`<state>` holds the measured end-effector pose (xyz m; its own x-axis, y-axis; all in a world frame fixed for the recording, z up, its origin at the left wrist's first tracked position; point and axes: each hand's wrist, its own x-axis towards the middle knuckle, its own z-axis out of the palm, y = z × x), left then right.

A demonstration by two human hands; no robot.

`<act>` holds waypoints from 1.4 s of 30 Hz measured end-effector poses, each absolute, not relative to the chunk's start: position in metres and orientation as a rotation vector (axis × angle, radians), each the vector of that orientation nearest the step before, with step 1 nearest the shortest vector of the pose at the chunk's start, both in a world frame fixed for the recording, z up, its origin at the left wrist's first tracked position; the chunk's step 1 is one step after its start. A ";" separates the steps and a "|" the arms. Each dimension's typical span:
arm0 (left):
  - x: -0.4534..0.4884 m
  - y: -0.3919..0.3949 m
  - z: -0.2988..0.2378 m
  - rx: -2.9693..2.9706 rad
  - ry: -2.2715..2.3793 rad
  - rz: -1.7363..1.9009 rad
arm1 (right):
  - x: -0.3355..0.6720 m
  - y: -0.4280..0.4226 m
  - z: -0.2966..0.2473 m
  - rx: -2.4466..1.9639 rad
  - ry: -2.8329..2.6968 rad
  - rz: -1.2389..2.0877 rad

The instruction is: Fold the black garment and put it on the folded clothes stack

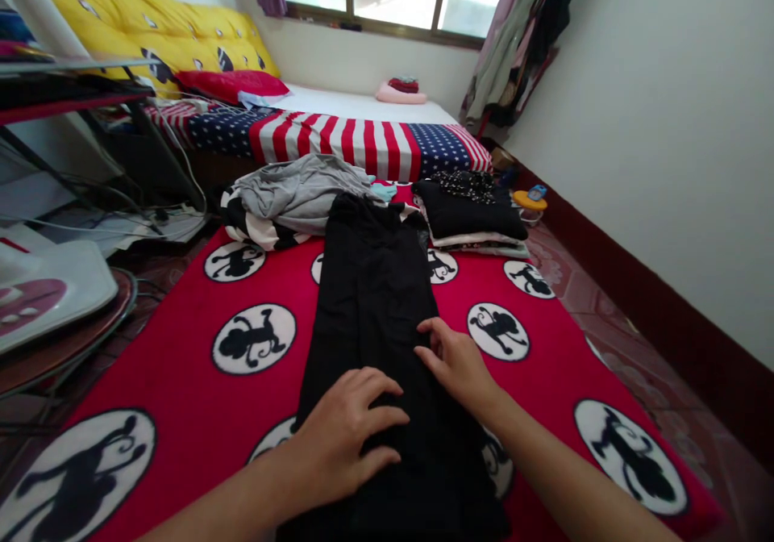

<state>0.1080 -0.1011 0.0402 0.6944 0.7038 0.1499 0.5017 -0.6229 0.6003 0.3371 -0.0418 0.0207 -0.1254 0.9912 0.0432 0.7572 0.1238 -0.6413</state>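
Observation:
A long black garment (372,284) lies flat along the middle of a red blanket (175,364) printed with black monkey figures in white circles. My left hand (347,429) rests palm down on the garment's near part, fingers spread. My right hand (456,360) lies on the garment's right edge, fingers stretched out flat and pointing left. Neither hand grips the cloth.
A heap of grey and striped clothes (290,195) lies at the blanket's far left. A folded stack of dark clothes (472,215) sits at the far right. Behind is a bed with a flag-pattern cover (339,139). An iron (42,284) stands at left, a wall at right.

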 end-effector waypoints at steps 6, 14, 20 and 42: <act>0.122 -0.080 0.054 2.461 1.068 0.595 | 0.355 -0.040 0.040 -1.712 -2.062 0.721; 0.139 0.019 0.021 2.596 1.495 0.573 | 0.320 0.018 0.069 -1.508 -2.243 0.108; 0.135 0.046 -0.003 2.640 1.422 0.452 | 0.305 0.060 -0.003 -1.594 -2.433 0.103; 0.013 -0.081 0.023 2.818 0.617 0.259 | 0.381 -0.069 0.016 -0.704 -2.890 0.534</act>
